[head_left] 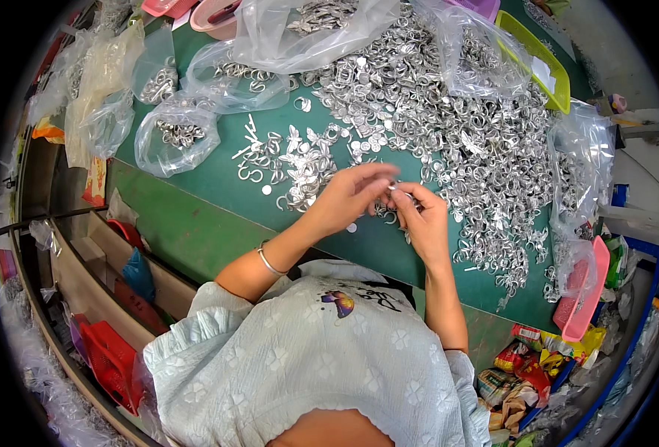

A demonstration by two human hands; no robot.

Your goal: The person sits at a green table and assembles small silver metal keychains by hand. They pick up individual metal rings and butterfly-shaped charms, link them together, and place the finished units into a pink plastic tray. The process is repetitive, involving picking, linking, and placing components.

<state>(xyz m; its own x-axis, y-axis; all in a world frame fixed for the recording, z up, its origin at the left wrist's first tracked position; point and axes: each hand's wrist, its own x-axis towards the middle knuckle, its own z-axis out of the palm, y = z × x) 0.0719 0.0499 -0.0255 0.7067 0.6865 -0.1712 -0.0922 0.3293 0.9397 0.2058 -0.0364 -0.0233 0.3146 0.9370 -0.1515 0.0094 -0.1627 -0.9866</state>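
Note:
Over the near edge of the green table, my two hands come together around a small silver metal piece (pixel 393 189). My right hand (pixel 423 216) pinches it between thumb and fingers; its exact shape is too small to make out. Close against it on the left is my left hand (pixel 353 195), its fingertips smeared by motion, so its grip does not show. Just beyond my left hand lies a small group of silver butterfly-shaped pieces (pixel 307 160) and hooks. A large heap of silver metal rings and fittings (pixel 486 167) spreads to the right and far side.
Clear plastic bags (pixel 177 138) holding metal parts stand at the far left and back. A yellow-green basket (pixel 542 63) is at the far right, a pink basket (pixel 579 294) at the right edge. Drawers with a red basket (pixel 110 365) are on the left; snack packets (pixel 523 365) lie lower right.

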